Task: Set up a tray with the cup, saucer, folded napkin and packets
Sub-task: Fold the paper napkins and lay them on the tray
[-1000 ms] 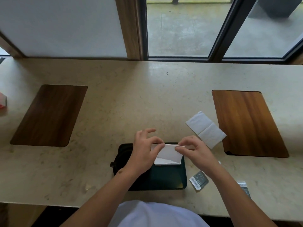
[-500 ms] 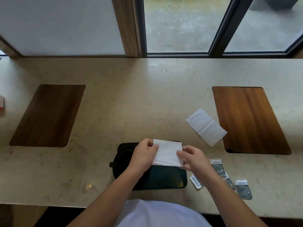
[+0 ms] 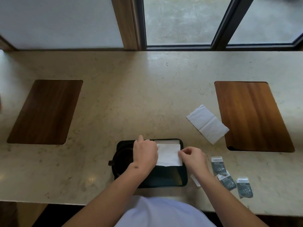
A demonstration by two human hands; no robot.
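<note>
four packets [image 3: 227,175] lie near the desk [image 3: 131,95] edge, right of one black tray [image 3: 167,179]. on the tray: one folded napkin [image 3: 168,154], left hand [image 3: 145,154] pressing it flat, right hand [image 3: 193,158] pinching its right edge; dark cup [image 3: 122,158] partly hidden. farther: one second napkin [image 3: 207,123], two wooden mats [image 3: 252,115].

Left hand [image 3: 145,154] flat, palm down; right hand [image 3: 194,158] pinching (fingertips together); forearms converging.
</note>
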